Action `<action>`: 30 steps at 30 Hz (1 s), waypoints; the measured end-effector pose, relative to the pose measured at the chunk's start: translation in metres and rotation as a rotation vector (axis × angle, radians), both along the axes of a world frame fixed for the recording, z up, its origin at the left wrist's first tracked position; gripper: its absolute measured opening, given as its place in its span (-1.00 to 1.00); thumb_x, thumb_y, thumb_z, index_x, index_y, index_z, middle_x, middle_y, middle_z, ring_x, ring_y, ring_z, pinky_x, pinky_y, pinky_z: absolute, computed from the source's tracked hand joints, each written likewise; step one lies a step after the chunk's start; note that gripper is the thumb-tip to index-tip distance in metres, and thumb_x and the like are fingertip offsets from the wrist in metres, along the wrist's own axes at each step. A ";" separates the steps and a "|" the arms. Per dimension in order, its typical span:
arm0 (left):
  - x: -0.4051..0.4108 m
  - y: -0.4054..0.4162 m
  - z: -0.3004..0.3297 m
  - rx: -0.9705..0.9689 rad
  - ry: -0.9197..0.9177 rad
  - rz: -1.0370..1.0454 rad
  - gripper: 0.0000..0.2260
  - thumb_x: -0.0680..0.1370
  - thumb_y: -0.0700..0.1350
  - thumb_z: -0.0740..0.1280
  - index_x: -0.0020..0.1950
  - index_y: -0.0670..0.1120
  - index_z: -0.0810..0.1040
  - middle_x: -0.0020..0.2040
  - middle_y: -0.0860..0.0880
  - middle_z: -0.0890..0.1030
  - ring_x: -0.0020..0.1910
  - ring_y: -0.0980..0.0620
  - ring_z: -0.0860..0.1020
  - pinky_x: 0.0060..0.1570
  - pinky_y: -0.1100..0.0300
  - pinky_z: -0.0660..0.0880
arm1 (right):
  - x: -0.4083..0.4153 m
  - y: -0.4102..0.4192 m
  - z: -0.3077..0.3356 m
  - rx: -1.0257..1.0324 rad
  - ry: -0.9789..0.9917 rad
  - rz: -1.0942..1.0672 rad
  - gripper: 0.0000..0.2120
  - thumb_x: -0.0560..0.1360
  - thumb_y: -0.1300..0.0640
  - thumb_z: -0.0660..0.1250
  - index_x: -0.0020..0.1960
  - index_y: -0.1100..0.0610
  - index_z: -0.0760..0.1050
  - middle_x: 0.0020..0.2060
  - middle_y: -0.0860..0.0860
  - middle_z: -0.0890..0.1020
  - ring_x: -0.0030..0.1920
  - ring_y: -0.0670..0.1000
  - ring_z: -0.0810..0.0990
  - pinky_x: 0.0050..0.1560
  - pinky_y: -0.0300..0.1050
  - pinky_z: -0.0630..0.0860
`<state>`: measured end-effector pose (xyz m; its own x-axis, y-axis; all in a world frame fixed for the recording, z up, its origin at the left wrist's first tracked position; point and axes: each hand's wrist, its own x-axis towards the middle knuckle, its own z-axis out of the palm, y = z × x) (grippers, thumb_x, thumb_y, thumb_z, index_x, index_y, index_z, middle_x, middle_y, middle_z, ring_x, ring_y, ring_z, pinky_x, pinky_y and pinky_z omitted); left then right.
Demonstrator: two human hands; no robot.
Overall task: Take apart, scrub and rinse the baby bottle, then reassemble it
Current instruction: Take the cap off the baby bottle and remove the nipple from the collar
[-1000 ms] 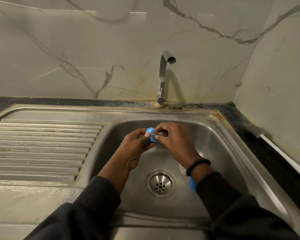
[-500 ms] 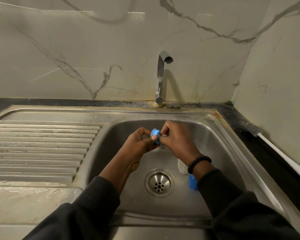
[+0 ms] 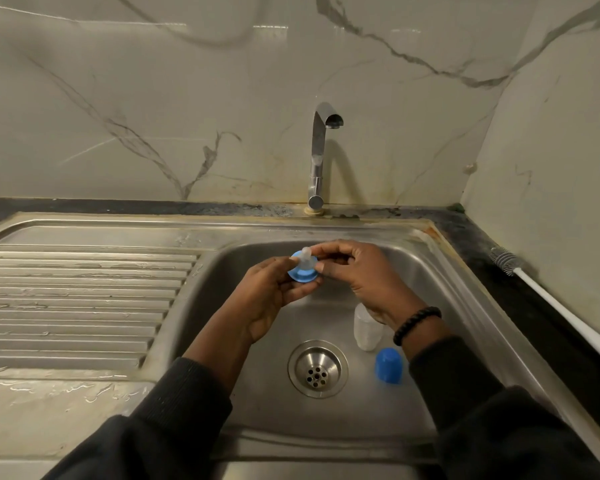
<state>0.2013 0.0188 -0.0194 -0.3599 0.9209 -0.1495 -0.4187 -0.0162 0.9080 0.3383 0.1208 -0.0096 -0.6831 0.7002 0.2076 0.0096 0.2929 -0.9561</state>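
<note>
Surface: steel sink (image 3: 440, 271), marble walls.
Left hand (image 3: 274, 289): gripped blue collar (image 3: 300, 273), mid-basin.
Right hand (image 3: 361, 271): pinched teat (image 3: 307, 259), newly pulled upright.
Bottle (image 3: 366, 329), cap (image 3: 388, 365): right of drain (image 3: 317, 368).

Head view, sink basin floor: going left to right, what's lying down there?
Drain strainer → clear bottle body → blue cap. Further right, on the counter, lies the bottle brush.
</note>
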 end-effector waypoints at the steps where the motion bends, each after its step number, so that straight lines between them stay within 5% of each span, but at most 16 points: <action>1: 0.000 -0.001 0.000 0.004 -0.008 -0.004 -0.76 0.64 -0.16 0.21 0.26 -0.22 0.51 0.06 -0.24 0.68 0.05 -0.12 0.68 -0.04 0.17 0.64 | 0.000 -0.001 0.001 -0.040 0.029 0.001 -0.82 0.48 0.28 0.41 0.06 0.12 0.64 -0.01 0.00 0.71 0.05 -0.06 0.66 0.08 -0.14 0.61; 5: 0.000 -0.002 0.003 0.026 -0.046 0.013 -0.76 0.66 -0.13 0.16 0.17 -0.23 0.54 0.03 -0.24 0.68 -0.02 -0.10 0.70 -0.09 0.21 0.65 | -0.007 -0.006 -0.001 -0.219 0.079 0.027 -0.76 0.48 0.23 0.44 0.13 0.15 0.56 -0.03 0.12 0.70 0.01 0.09 0.69 0.05 0.00 0.63; 8: 0.000 -0.002 0.004 0.027 -0.020 0.022 -0.77 0.66 -0.16 0.15 0.12 -0.25 0.55 0.01 -0.25 0.66 -0.10 -0.06 0.71 -0.16 0.22 0.64 | -0.009 -0.012 0.000 -0.271 0.060 0.044 -0.70 0.47 0.23 0.44 0.19 0.18 0.53 -0.02 0.14 0.70 -0.02 0.06 0.70 0.01 -0.09 0.64; 13: 0.001 -0.002 0.005 -0.011 0.032 0.005 -0.77 0.62 -0.27 0.21 0.22 -0.37 0.48 0.00 -0.27 0.62 -0.18 -0.06 0.71 -0.17 0.18 0.66 | -0.013 -0.016 0.002 -0.201 -0.009 0.028 -0.74 0.45 0.22 0.46 0.13 0.22 0.57 -0.05 0.12 0.68 -0.09 -0.02 0.69 -0.10 -0.19 0.64; 23: 0.000 -0.005 0.000 -0.036 0.147 0.010 -0.81 0.62 -0.26 0.22 0.17 -0.29 0.54 0.02 -0.25 0.64 -0.13 -0.06 0.71 -0.11 0.18 0.65 | -0.021 -0.021 -0.008 -0.170 -0.025 -0.012 -0.73 0.44 0.19 0.49 0.11 0.18 0.54 -0.07 0.11 0.68 -0.09 0.04 0.68 -0.15 -0.17 0.63; 30: 0.005 -0.003 0.004 -0.067 0.132 0.004 -0.79 0.64 -0.17 0.17 0.12 -0.22 0.57 0.02 -0.24 0.68 -0.08 -0.08 0.71 -0.14 0.20 0.64 | -0.024 -0.022 -0.011 -0.115 -0.037 -0.077 -0.80 0.47 0.21 0.45 0.07 0.16 0.52 -0.10 0.09 0.64 -0.17 -0.06 0.65 -0.32 -0.33 0.53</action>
<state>0.2067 0.0153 -0.0158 -0.3840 0.9090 -0.1622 -0.2959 0.0453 0.9541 0.3145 0.0989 -0.0208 -0.6318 0.7688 0.0985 0.0638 0.1782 -0.9819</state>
